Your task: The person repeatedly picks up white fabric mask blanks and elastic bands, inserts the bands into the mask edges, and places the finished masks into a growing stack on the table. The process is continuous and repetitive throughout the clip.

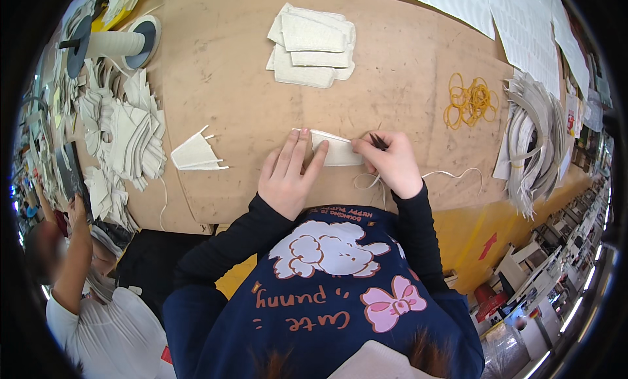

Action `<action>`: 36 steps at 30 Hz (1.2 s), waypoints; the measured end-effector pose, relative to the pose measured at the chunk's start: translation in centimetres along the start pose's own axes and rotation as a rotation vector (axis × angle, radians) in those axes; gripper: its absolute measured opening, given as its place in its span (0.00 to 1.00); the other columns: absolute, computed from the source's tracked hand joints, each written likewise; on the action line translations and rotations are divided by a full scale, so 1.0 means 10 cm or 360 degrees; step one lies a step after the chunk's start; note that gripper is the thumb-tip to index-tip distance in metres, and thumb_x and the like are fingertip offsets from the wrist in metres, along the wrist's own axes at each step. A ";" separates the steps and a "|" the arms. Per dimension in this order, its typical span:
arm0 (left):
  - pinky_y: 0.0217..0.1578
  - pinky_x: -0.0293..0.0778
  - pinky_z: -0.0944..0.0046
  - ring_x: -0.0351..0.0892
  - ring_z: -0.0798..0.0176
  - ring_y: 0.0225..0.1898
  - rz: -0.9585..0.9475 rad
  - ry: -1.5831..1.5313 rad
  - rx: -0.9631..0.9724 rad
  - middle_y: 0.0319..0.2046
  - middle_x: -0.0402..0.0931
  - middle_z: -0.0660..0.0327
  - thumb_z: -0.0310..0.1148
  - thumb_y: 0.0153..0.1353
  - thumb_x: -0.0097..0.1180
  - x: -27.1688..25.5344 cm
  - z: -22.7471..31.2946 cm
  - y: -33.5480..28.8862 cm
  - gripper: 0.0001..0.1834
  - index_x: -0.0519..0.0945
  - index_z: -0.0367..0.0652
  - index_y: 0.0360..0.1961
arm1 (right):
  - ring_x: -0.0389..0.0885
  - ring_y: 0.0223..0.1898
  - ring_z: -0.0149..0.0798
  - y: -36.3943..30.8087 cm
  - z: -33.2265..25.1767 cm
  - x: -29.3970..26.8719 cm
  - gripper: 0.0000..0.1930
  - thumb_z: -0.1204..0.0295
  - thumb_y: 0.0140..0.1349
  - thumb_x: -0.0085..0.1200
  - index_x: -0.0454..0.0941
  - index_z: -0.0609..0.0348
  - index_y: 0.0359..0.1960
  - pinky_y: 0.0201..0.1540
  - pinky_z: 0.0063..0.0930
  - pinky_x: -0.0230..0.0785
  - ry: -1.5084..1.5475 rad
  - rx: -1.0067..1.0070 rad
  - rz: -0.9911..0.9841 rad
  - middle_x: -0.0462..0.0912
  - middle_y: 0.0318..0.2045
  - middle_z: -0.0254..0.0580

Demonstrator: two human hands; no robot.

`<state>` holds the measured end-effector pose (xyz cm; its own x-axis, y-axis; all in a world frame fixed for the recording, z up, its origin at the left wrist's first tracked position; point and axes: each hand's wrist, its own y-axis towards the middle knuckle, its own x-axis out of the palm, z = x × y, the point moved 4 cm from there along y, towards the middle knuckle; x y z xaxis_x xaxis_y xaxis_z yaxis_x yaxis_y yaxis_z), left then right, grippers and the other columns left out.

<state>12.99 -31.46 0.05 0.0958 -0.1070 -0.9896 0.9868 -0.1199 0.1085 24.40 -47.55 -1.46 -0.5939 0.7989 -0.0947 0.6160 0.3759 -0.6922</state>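
A cream fabric piece (340,153) with a thin white cord along its far edge lies flat on the table in front of me. My left hand (288,172) rests on its left end, fingers stretched out and pressing down. At the right end, my right hand (391,160) pinches the corner and cord between thumb and forefinger. Tucked in that same hand is a small dark tool with two pointed tips (378,142), either snips or tweezers. A loose white cord (458,174) trails from under the right hand. To the left lies another cream piece (198,153) with cord ends sticking out.
Stacked cream pieces (313,45) lie at the far middle. Yellow rubber bands (472,101) and bundled grey-white strips (533,140) are on the right. Bundled fabric (127,134) and a cord spool (114,44) occupy the left. A co-worker (108,327) is at lower left.
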 end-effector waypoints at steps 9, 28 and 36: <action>0.59 0.66 0.54 0.69 0.52 0.64 -0.0133 0.0104 -0.0005 0.64 0.68 0.49 0.31 0.60 0.49 0.02 0.06 -0.03 0.29 0.71 0.52 0.65 | 0.66 0.15 0.20 -0.03 -0.08 -0.03 0.11 0.71 0.61 0.60 0.80 0.66 0.25 0.19 0.20 0.55 -0.0167 -0.0127 0.0110 0.70 0.12 0.27; 0.55 0.67 0.57 0.72 0.57 0.62 -0.0048 0.0147 -0.0035 0.59 0.72 0.52 0.32 0.59 0.52 0.00 0.08 0.03 0.23 0.75 0.53 0.58 | 0.81 0.20 0.45 -0.04 -0.09 -0.01 0.12 0.64 0.55 0.60 0.85 0.63 0.28 0.27 0.33 0.71 -0.0669 -0.0184 0.0313 0.81 0.18 0.48; 0.58 0.65 0.56 0.70 0.57 0.63 -0.0102 0.0021 -0.0175 0.62 0.69 0.55 0.29 0.59 0.50 0.00 0.10 0.04 0.28 0.73 0.51 0.64 | 0.82 0.21 0.45 -0.05 -0.13 0.00 0.13 0.63 0.55 0.59 0.85 0.61 0.28 0.28 0.34 0.72 -0.0747 -0.0211 0.0333 0.81 0.18 0.47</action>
<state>13.30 -32.45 0.21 0.0332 -0.0896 -0.9954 0.9993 -0.0168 0.0349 24.75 -47.12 -0.18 -0.6002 0.5786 -0.5522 0.7883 0.3113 -0.5307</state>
